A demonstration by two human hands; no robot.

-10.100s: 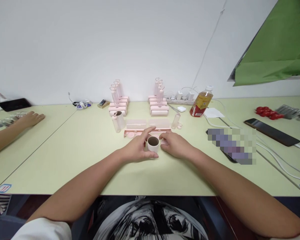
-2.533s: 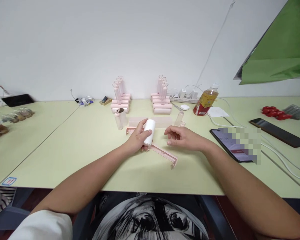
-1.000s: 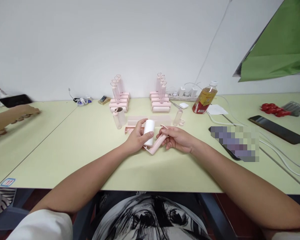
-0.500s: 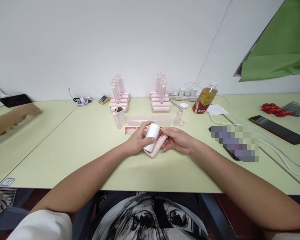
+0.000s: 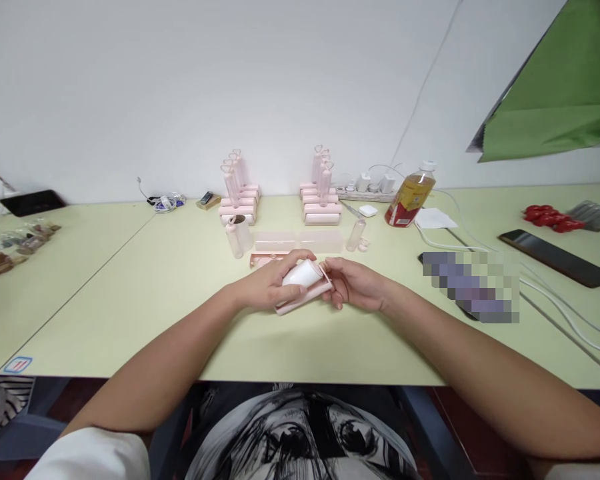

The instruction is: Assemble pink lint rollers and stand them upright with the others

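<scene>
Between my hands is a white roll (image 5: 304, 274) lying in a pink holder (image 5: 306, 301), tilted up to the right over the table. My left hand (image 5: 275, 280) is wrapped round the roll and holder from the left, thumb across the roll. At the holder's right end, my right hand (image 5: 353, 283) pinches the pink end piece with bent fingers. Just behind my hands are an orange-pink piece (image 5: 261, 260), partly hidden, and pale pink translucent covers (image 5: 321, 241). A clear pink tube (image 5: 357, 235) stands to the right of them.
Two rows of pink rollers (image 5: 237, 210) with upright handles stand near the wall. A bottle (image 5: 411, 197), a power strip (image 5: 375, 196), white cables and a dark phone (image 5: 555, 257) are at the right. A cable bundle (image 5: 165, 202) lies at the back left.
The roll and holder have turned from steep to more level, their lower end swinging left with my left hand. The other person's arm at the far left has left the view.
</scene>
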